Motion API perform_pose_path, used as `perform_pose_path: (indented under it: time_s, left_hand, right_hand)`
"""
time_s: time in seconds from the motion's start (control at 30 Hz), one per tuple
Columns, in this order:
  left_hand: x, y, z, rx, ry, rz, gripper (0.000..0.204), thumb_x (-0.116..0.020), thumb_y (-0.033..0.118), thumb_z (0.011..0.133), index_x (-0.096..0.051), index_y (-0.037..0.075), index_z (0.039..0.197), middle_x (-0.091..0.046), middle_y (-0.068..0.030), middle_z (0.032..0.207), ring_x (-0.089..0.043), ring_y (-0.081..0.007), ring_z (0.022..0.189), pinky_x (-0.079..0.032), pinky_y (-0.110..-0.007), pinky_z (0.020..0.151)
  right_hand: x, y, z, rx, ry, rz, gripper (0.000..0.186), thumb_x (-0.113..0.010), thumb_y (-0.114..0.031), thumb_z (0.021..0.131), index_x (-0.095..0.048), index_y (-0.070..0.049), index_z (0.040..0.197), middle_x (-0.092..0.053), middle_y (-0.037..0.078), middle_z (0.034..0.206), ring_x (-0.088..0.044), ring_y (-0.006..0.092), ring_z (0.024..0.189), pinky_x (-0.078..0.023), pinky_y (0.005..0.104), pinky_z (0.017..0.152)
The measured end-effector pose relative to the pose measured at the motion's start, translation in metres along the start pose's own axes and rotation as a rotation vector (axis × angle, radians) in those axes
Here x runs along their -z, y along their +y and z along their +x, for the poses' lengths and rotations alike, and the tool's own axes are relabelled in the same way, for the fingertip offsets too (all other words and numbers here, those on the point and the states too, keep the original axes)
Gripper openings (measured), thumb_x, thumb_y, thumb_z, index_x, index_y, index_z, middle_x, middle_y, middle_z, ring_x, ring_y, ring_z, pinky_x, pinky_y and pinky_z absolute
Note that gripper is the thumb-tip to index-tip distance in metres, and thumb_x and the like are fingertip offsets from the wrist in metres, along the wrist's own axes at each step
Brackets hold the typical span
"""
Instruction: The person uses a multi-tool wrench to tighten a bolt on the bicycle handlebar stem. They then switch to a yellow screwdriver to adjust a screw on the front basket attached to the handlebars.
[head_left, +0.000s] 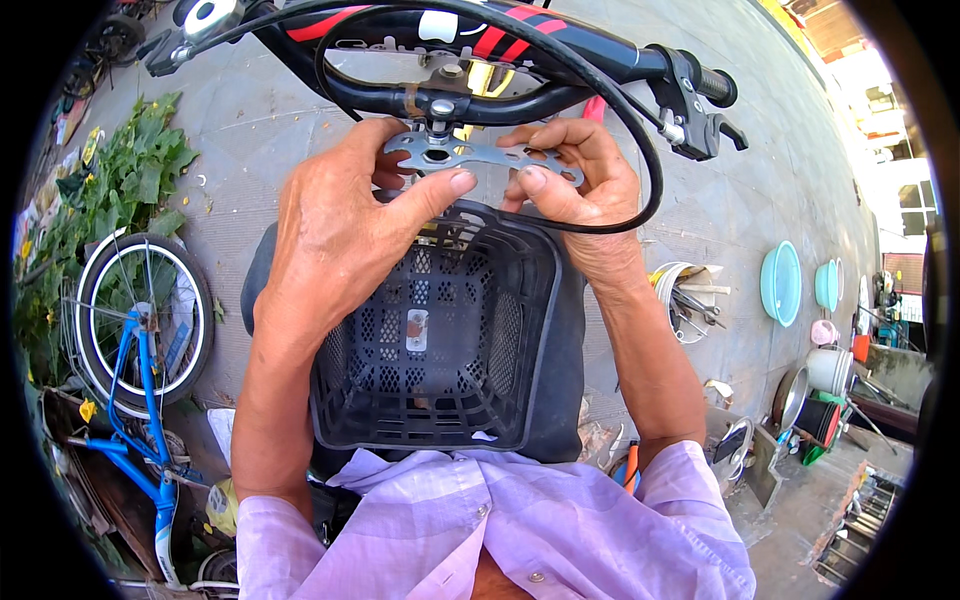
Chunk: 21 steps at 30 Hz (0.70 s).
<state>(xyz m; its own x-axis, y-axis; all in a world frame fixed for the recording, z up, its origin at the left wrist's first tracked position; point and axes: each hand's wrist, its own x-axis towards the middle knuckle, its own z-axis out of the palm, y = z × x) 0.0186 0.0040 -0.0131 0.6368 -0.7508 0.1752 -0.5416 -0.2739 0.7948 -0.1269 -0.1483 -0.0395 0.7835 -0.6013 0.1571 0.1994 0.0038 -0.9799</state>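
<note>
In the upper middle of the frame, the left hand (335, 215) and right hand (592, 190) hold a flat multi-hole spanner (475, 155) by its ends, near the black handlebar (520, 106). A plastic basket (460, 345) occupies the centre.

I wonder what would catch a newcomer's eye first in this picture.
First, probably, the silver perforated plate held between the left hand and right hand, below the black handlebar. Next might come the black basket below the plate, then the blue bicycle at far left.
</note>
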Motion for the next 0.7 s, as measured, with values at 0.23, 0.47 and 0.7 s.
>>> perform_pose_path:
  time_s: [0.23, 0.47, 0.7]
  left_hand:
    - [0.0025, 0.0056, 0.004, 0.062, -0.095, -0.015, 0.055, -0.074, 0.042, 0.08, -0.065, -0.004, 0.109, -0.068, -0.0177, 0.078, -0.068, -0.0257, 0.073, -0.053, -0.037, 0.067]
    - [0.0019, 0.0033, 0.0071, 0.032, -0.099, -0.008, 0.056, -0.074, 0.044, 0.08, -0.065, -0.004, 0.108, -0.068, -0.0174, 0.077, -0.068, -0.0261, 0.073, -0.053, -0.038, 0.067]
    - [0.0008, 0.0094, 0.0105, 0.034, -0.105, 0.063, 0.05, -0.074, 0.043, 0.08, -0.066, -0.003, 0.099, -0.067, -0.0161, 0.071, -0.068, -0.028, 0.067, -0.052, -0.038, 0.064]
  right_hand:
    - [0.0013, 0.0039, -0.0005, 0.08, 0.007, -0.05, 0.036, -0.074, -0.011, 0.08, -0.053, -0.002, 0.108, -0.064, 0.021, 0.11, -0.065, 0.018, 0.078, -0.058, 0.0305, 0.068]
    - [-0.0011, 0.0, -0.0022, -0.007, 0.023, 0.087, 0.04, -0.078, -0.012, 0.078, -0.053, 0.0, 0.107, -0.064, 0.016, 0.103, -0.064, 0.0169, 0.085, -0.058, 0.0289, 0.068]
    - [-0.0017, 0.0027, 0.0006, 0.022, 0.032, 0.123, 0.048, -0.081, -0.014, 0.076, -0.051, 0.003, 0.111, -0.064, 0.017, 0.103, -0.065, 0.0188, 0.091, -0.059, 0.0301, 0.068]
